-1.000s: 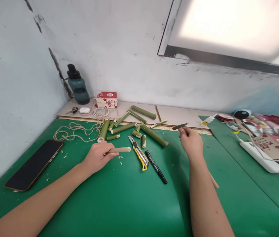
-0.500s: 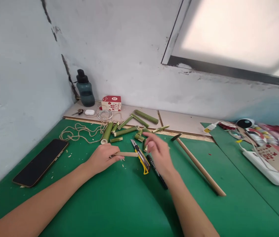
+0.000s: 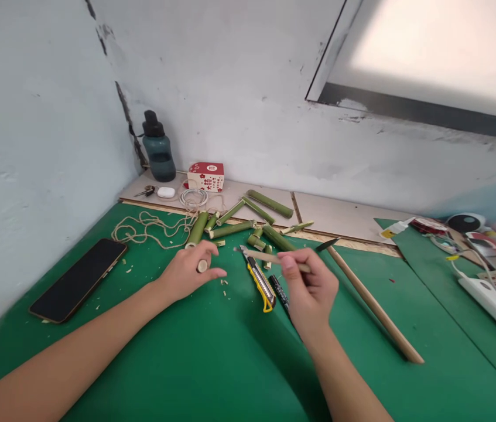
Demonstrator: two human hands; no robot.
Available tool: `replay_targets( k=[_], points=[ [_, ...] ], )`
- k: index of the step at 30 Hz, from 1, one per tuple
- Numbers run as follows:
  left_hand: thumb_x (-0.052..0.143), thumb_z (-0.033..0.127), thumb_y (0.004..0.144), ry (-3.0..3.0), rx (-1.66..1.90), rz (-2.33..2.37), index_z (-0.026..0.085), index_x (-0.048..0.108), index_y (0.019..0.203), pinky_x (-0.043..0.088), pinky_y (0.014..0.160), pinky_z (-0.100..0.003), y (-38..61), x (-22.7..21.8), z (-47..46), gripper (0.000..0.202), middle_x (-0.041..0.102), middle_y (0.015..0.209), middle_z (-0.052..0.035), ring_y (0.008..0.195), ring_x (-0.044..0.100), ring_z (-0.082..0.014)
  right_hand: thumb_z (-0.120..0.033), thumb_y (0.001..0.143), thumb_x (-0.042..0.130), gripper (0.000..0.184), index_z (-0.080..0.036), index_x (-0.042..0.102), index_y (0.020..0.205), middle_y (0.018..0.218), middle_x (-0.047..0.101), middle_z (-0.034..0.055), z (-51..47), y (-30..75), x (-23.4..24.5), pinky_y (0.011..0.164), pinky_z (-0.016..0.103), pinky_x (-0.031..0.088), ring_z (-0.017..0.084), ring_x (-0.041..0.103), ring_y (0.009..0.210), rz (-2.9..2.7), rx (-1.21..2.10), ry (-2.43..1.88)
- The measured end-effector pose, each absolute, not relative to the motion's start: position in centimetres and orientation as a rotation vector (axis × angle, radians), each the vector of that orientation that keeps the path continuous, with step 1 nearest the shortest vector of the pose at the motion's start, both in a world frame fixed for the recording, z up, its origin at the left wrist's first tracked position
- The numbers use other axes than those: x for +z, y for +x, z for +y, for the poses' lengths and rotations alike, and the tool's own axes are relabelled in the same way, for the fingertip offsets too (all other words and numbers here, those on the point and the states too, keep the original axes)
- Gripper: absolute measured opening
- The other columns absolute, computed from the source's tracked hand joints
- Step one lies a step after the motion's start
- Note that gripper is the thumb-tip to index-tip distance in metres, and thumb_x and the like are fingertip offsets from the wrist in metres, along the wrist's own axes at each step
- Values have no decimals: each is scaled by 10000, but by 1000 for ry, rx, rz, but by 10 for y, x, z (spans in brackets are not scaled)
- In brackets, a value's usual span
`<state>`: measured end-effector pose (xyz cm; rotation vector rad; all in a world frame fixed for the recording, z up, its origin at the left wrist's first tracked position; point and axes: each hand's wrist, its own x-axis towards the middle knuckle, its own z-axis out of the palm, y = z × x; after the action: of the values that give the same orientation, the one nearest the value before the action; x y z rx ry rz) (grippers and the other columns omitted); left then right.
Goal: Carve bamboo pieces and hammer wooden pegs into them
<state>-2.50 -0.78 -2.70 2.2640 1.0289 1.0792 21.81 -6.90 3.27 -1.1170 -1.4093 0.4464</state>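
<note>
A short piece with a round pale end (image 3: 202, 266), seemingly bamboo, is held under the curled fingers of my left hand (image 3: 186, 272); its thumb and index finger stand apart. My right hand (image 3: 311, 281) pinches a thin wooden stick (image 3: 265, 256), its tip pointing left toward my left hand. Below the stick lies a yellow utility knife (image 3: 260, 284) with its blade out. A black marker (image 3: 279, 293) lies beside the knife, partly hidden by my right hand. Cut green bamboo pieces (image 3: 232, 229) lie scattered behind both hands.
A hammer (image 3: 375, 302) lies at right, a phone (image 3: 78, 280) at left. Loose twine (image 3: 146, 228) trails behind the phone. Along the wall stand a water bottle (image 3: 158, 151) and a red-white box (image 3: 206, 177). A white power strip (image 3: 493, 308) sits far right.
The wooden stick has passed from my left hand to my right, which was empty above the knife. My left thumb and index finger have parted, and a round end now shows there. The view has shifted slightly.
</note>
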Motion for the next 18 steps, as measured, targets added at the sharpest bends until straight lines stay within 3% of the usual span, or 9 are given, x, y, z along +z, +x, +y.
replay_targets(
  k=[2,4,7,12,18],
  points=[
    [692,474,955,2155,1179,990,251,436,1230,403,609,-233,-27,-29,-7,437,543,709,83,579,519,-110,-309,1000,624,176,-201,678,872,570,490,-62,-64,224,32,455,217,281,80,384,477,-1335,401,-1145],
    [595,393,1015,2137,1294,834,241,365,1327,431,670,-263,-27,-29,-7,416,556,839,30,676,533,-122,-311,1001,616,169,-202,677,887,581,489,-61,-60,225,28,455,220,290,82,390,479,-1349,365,-1183],
    [410,279,1064,2170,1410,545,220,355,1347,448,758,-325,-25,-28,-10,294,544,990,-51,820,528,-157,-276,1002,594,136,-206,706,967,640,571,-39,-55,220,19,475,227,339,96,452,511,-1491,332,-1263],
    [397,223,1045,2171,1480,374,209,362,1329,428,765,-347,-23,-25,-11,287,502,1014,-69,864,483,-178,-209,997,562,175,-208,735,1024,864,740,30,-55,212,15,519,242,433,119,584,608,-1663,272,-1255],
    [411,224,1038,2166,1474,442,231,348,1316,414,723,-330,-26,-29,-10,285,494,1043,-75,854,469,-176,-185,958,661,94,-231,712,1023,700,713,-34,-66,208,24,474,223,450,89,555,486,-1555,119,-1162]
  ],
)
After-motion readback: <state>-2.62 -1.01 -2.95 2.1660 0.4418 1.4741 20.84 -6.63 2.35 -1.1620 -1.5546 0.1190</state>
